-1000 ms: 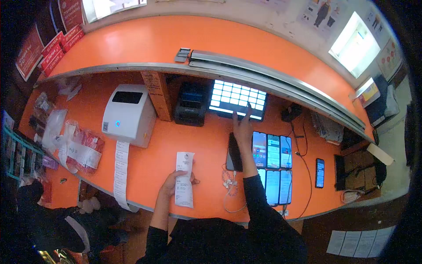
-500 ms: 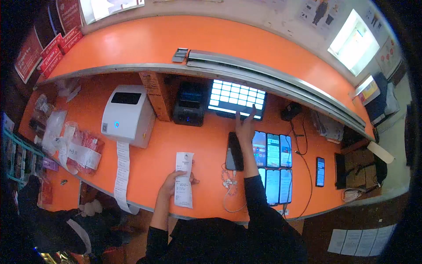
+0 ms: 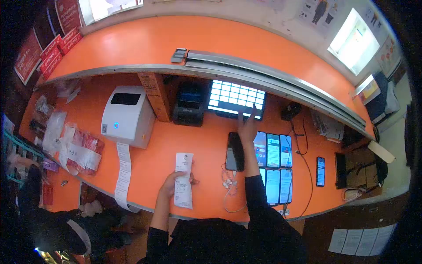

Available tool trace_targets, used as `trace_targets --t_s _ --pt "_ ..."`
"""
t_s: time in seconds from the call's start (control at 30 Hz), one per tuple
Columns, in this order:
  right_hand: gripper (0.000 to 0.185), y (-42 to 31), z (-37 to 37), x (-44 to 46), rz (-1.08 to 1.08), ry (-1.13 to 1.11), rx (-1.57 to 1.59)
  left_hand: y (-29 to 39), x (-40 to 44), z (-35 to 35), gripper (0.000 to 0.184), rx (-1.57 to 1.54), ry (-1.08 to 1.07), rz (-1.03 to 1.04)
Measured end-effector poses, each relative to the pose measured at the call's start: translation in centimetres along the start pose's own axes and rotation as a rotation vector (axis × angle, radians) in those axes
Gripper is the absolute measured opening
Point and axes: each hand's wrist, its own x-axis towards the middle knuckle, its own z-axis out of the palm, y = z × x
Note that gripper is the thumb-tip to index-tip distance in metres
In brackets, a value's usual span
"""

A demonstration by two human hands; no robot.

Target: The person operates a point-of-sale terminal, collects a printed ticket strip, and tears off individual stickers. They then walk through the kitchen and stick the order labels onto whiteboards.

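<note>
A printed paper receipt [image 3: 183, 187] is pinched in my left hand [image 3: 172, 182], upright over the front of the orange counter. My right hand [image 3: 247, 127] reaches up to a tablet [image 3: 236, 99] with a lit grid of buttons. Its fingers are spread, a finger at the lower right of the screen; whether it touches I cannot tell. Beside my right forearm lies a dark phone [image 3: 234, 152] with a cable and a beaded strap. To the right of that arm are several lit phones [image 3: 273, 149] in two rows, some partly hidden by it.
A white label printer [image 3: 128, 116] trails a long paper strip [image 3: 123, 176] over the counter edge. A black receipt printer [image 3: 189, 105] stands beside a wooden post. Plastic-wrapped packages [image 3: 83, 149] lie at left. Another person [image 3: 66, 220] is at lower left. Cables [image 3: 303, 145] cross the right side.
My right hand has shifted very slightly at the tablet. My left hand still holds the receipt. At the far left, the other person's hand has come into view by the teal rack.
</note>
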Motion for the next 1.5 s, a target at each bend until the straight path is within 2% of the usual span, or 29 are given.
trace_targets --t_s 0.1,0.2,0.27,0.53,0.6,0.8,1.03,1.1,1.3,1.4,1.5 --pt "0.075 -0.4 -0.5 -0.2 -0.023 0.070 0.058 0.2 -0.2 0.5 0.064 0.033 0.085 -0.020" --pt "0.075 -0.9 -1.2 -0.4 -0.011 0.048 0.062 0.2 -0.1 0.4 0.065 0.053 0.053 -0.028" --pt "0.073 -1.4 -1.6 -0.3 0.098 -0.059 0.045 0.0 0.0 -0.2 0.065 0.042 0.067 -0.025" --pt "0.074 -0.9 -1.2 -0.1 0.082 -0.035 0.046 -0.1 0.1 -0.2 0.065 0.040 0.017 -0.002" --pt "0.074 -0.8 -1.1 0.0 0.084 -0.048 0.045 -0.2 0.2 0.0 0.058 0.055 0.038 0.011" --pt "0.075 -1.0 -1.0 -0.1 0.033 0.032 0.023 -0.2 0.0 0.0 0.057 0.076 0.148 -0.017" --pt "0.076 -1.1 -0.9 0.1 0.059 0.016 0.031 -0.4 0.2 -0.4 0.056 0.048 0.080 0.006" --pt "0.075 -1.1 -0.9 0.1 0.071 0.006 0.033 -0.3 0.2 -0.7 0.063 0.013 0.064 -0.025" --pt "0.071 -0.8 -0.5 0.3 0.030 -0.030 -0.033 -0.2 0.3 -0.9 0.064 0.039 0.006 -0.021" --pt "0.069 -1.4 -1.1 -0.2 0.070 -0.050 0.049 -0.2 0.0 -0.5 0.064 0.057 0.079 -0.030" --pt "0.068 -1.9 -1.6 -0.6 0.080 -0.005 0.054 -0.3 0.2 -0.6 0.064 0.036 0.062 -0.028"
